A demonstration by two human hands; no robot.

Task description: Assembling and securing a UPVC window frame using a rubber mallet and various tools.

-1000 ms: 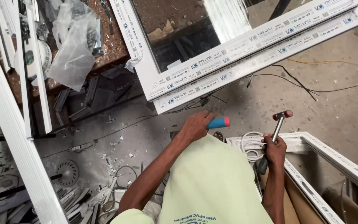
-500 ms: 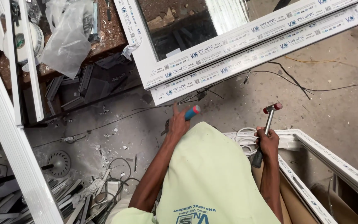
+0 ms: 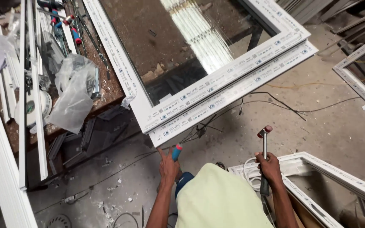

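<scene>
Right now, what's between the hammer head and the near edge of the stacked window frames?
Head view: between the hammer in the right hand and the window frames, only bare concrete floor crossed by thin black cables. Nothing else.

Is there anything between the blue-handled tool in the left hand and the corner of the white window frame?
Nothing visible. The left hand holds the blue-handled tool with a red tip just below the near corner of the white plastic window frame. Only bare concrete floor shows in the gap, with thin black cables beside it.
</scene>
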